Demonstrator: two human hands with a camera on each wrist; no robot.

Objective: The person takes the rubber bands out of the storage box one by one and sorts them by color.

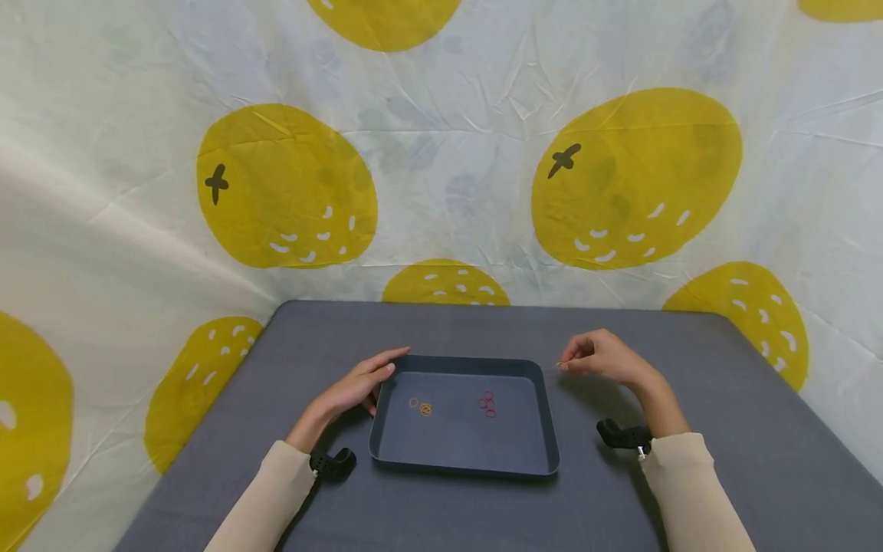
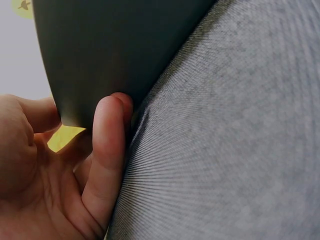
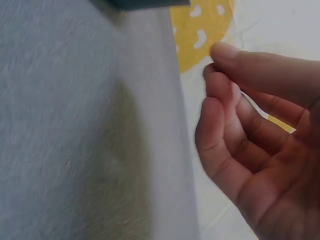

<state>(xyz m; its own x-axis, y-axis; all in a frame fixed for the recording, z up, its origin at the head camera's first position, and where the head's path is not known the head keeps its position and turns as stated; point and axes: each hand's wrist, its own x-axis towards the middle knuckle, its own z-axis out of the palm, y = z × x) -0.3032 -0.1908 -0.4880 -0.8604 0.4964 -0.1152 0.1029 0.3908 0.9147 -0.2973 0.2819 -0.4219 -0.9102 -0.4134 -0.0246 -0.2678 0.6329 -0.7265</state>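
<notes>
A dark grey rectangular tray (image 1: 464, 468) lies on the table. Its left side is gripped by my left hand (image 1: 355, 387), and in the left wrist view the fingers (image 2: 108, 135) press its outer wall. Several thin orange rubber bands (image 1: 425, 410) lie in the tray's left half. A cluster of thin red rubber bands (image 1: 487, 403) lies right of its middle. Beyond the tray's right edge my right hand (image 1: 607, 359) is raised, thumb and fingertips pinching a tiny orange band (image 1: 562, 364). In the right wrist view those fingertips hide the band.
The grey cloth-covered table (image 1: 331, 330) extends around the tray. A white curtain (image 1: 455, 192) with large yellow fruit prints hangs behind and at both sides. Black straps with camera mounts (image 1: 624, 435) sit on both wrists, beside beige sleeves.
</notes>
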